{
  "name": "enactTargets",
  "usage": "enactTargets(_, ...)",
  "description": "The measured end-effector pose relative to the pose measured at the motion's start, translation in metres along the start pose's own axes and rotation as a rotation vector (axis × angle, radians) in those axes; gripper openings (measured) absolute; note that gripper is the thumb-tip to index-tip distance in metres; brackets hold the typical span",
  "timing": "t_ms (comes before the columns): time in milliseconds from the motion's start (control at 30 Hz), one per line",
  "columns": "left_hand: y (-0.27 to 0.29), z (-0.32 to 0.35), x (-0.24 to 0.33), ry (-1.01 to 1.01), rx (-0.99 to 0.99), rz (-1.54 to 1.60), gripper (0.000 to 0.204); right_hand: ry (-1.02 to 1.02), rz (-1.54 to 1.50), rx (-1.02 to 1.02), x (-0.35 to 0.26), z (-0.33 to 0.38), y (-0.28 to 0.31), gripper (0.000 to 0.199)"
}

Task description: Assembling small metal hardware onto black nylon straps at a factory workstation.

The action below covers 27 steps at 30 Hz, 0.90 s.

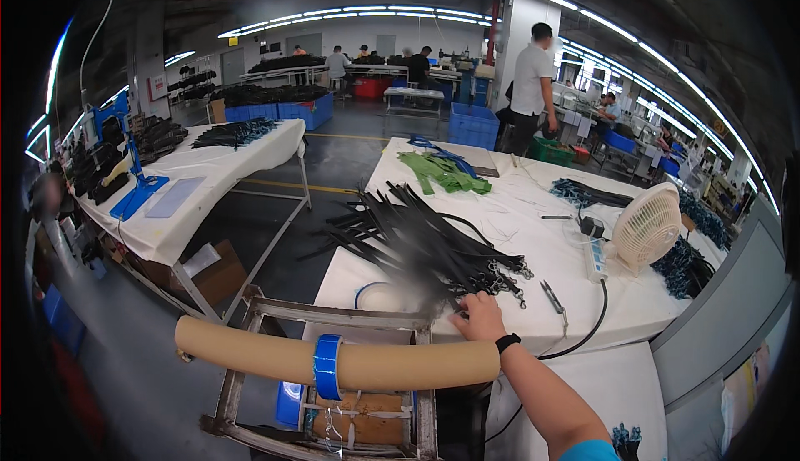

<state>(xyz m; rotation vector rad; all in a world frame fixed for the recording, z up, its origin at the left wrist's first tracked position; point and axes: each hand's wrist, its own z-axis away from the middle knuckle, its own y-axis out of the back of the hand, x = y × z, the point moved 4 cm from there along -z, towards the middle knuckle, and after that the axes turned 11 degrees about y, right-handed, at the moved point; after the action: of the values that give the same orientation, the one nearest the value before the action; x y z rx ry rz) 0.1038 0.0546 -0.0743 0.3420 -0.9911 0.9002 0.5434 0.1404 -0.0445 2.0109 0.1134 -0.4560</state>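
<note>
From the lower right my right hand (481, 318) reaches to the near edge of the white table. A dark band circles its wrist. Its fingers are bent and closed at the near end of a pile of black straps (433, 240), on what looks like one strap; part of the grip is hidden. Several straps have metal snap hooks (503, 279) at their ends. The pile's middle is blurred. My left hand does not show. Just in front of me, a long cardboard tube (250, 348) carrying a roll of shiny blue tape (327, 367) lies across a worn metal frame (425, 428).
Thread snips (551, 296), a white power strip (595, 259) and a cream fan (648, 228) stand right of the straps. Green strips (442, 171) lie at the back. A black cable (596, 319) hangs over the table's front edge. A person (532, 78) stands beyond.
</note>
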Motion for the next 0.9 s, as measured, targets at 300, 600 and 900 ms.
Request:
enactTargets(300, 0.000, -0.005, 0.007, -0.010, -0.025, -0.054, 0.017, -0.164, -0.702, 0.393, 0.007, 0.023, 0.059, 0.025)
enactTargets(600, -0.002, 0.001, 0.000, -0.045, -0.015, -0.050, 0.020, 0.234, -1.112, 0.869, -0.078, 0.188, 0.260, 0.034)
enactTargets(900, -0.046, 0.012, 0.031, -0.235, -0.272, -0.284, 0.023, 0.333, -1.395, -0.250, -0.172, 0.220, 0.276, 0.020)
